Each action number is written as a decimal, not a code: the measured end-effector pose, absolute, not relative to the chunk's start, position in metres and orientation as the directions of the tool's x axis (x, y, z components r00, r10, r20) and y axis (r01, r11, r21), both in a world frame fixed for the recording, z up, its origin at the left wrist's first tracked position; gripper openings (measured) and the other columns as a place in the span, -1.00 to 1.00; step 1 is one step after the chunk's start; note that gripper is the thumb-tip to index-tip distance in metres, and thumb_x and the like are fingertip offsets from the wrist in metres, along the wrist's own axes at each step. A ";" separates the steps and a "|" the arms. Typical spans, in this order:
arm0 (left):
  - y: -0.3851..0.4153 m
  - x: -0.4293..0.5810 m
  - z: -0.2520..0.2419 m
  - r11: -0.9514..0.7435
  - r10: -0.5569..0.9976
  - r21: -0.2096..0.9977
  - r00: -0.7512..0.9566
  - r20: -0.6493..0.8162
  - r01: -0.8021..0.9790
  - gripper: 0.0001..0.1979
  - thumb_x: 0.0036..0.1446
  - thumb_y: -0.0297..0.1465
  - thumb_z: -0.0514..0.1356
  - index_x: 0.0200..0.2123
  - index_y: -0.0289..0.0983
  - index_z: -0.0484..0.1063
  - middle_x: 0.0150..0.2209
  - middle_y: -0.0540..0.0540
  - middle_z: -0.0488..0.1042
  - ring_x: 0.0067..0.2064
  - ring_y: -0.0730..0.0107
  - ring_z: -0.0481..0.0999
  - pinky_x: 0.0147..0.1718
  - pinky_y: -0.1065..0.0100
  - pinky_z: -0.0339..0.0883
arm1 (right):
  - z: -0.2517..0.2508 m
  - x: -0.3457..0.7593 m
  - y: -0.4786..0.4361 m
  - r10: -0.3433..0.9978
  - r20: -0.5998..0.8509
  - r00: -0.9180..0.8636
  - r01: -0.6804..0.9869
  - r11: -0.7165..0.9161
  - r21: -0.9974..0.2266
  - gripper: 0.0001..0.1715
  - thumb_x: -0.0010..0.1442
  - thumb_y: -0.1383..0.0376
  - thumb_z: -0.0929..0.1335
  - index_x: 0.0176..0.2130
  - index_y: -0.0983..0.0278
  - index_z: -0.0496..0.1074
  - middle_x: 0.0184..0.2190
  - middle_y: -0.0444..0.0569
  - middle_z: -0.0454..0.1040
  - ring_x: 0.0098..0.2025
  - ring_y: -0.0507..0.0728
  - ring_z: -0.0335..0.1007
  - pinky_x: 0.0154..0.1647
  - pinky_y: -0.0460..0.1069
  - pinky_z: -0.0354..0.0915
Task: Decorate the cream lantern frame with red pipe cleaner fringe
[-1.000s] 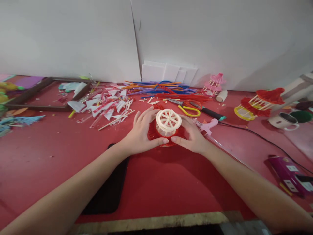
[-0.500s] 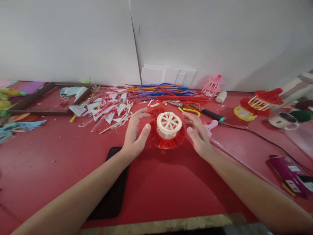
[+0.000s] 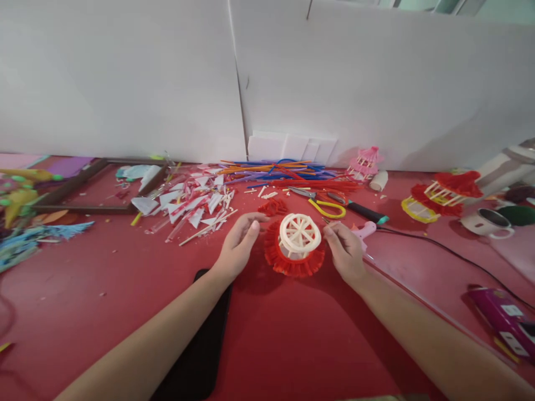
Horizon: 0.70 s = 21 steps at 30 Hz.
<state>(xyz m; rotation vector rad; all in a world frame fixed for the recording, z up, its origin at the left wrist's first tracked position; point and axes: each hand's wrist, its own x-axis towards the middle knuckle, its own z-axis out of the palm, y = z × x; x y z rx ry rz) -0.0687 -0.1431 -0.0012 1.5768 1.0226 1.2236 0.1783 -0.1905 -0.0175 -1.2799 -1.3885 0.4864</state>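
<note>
A small craft model point(image 3: 299, 234) stands on the table between my hands. It has a cream, wheel-like ring with spokes on top, short cream posts below, and a red frill point(image 3: 295, 267) around it. To its left, my left hand point(image 3: 240, 245) is open, thumb up and fingers stretched toward the frill without a visible grip. At the model's right side is my right hand point(image 3: 346, 252), thumb and fingertips drawn together. Whatever is between those fingertips, if anything, is too small to make out. A loose red frilled piece point(image 3: 273, 208) lies just behind the model.
Behind lie yellow-handled scissors point(image 3: 328, 209), a glue gun point(image 3: 363, 223) and coloured stems point(image 3: 276, 171). Scraps point(image 3: 196, 200) are piled at left, near a dark frame point(image 3: 83, 210). A black phone-like slab point(image 3: 196, 345) lies under my left forearm. At right are red-frilled models point(image 3: 447, 192), a mug point(image 3: 487, 223) and a purple device point(image 3: 501, 320).
My right hand's fingers have closed from an open, spread pose beside the model. My left hand stays open. The view has tilted up, so the table things sit lower.
</note>
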 end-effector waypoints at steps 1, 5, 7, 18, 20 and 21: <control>-0.145 -0.069 0.000 -0.278 0.945 0.956 0.210 0.253 0.098 -0.48 0.26 0.11 0.12 -0.13 -0.22 0.50 -0.14 -0.16 0.60 -0.13 0.20 0.57 -0.08 0.21 0.44 | -0.018 0.177 -0.190 0.876 0.426 0.228 0.394 0.317 -0.863 -0.51 0.33 -0.09 0.29 -0.44 0.19 0.38 -0.51 -0.12 0.39 -0.41 0.10 0.31 -0.32 0.03 0.29; -0.149 -0.075 0.002 -0.274 0.932 0.950 0.283 0.224 0.152 -0.48 0.26 0.11 0.13 -0.09 -0.21 0.56 -0.14 -0.16 0.62 -0.12 0.15 0.58 -0.09 0.20 0.44 | -0.023 0.173 -0.189 0.899 0.363 0.244 0.341 0.271 -0.900 -0.61 0.34 -0.04 0.29 -0.30 0.17 0.44 -0.42 -0.09 0.48 -0.37 0.12 0.40 -0.36 0.01 0.34; -0.151 -0.078 0.001 -0.284 0.927 0.943 0.302 0.223 0.175 -0.51 0.28 0.08 0.13 -0.12 -0.20 0.58 -0.16 -0.15 0.63 -0.12 0.14 0.59 -0.08 0.21 0.44 | -0.025 0.173 -0.189 0.911 0.336 0.237 0.329 0.250 -0.911 -0.63 0.35 -0.03 0.29 -0.26 0.18 0.46 -0.40 -0.08 0.51 -0.36 0.13 0.42 -0.35 0.01 0.36; -0.132 -0.082 0.006 -0.366 0.925 0.835 0.262 0.276 0.411 -0.78 0.34 -0.20 0.14 -0.21 -0.16 0.52 -0.27 -0.08 0.63 -0.24 0.21 0.62 -0.23 0.26 0.48 | -0.028 0.175 -0.191 0.921 0.315 0.229 0.355 0.222 -0.908 -0.67 0.40 0.07 0.26 -0.25 0.14 0.52 -0.34 -0.05 0.55 -0.29 0.18 0.50 -0.27 0.07 0.43; -0.108 -0.085 0.014 -0.415 0.903 0.774 0.319 0.287 0.478 -0.79 0.31 -0.20 0.17 -0.23 -0.15 0.55 -0.27 -0.10 0.62 -0.23 0.16 0.61 -0.21 0.21 0.48 | -0.028 0.174 -0.192 0.915 0.340 0.218 0.365 0.247 -0.898 -0.68 0.40 0.09 0.26 -0.25 0.13 0.52 -0.35 -0.04 0.56 -0.30 0.19 0.51 -0.30 0.07 0.44; -0.092 -0.085 0.018 -0.443 0.890 0.742 0.349 0.294 0.503 -0.80 0.30 -0.20 0.18 -0.22 -0.15 0.56 -0.26 -0.12 0.62 -0.20 0.13 0.61 -0.17 0.18 0.49 | -0.027 0.174 -0.193 0.909 0.356 0.214 0.373 0.261 -0.890 -0.69 0.40 0.10 0.26 -0.25 0.13 0.53 -0.36 -0.04 0.56 -0.31 0.19 0.51 -0.32 0.06 0.44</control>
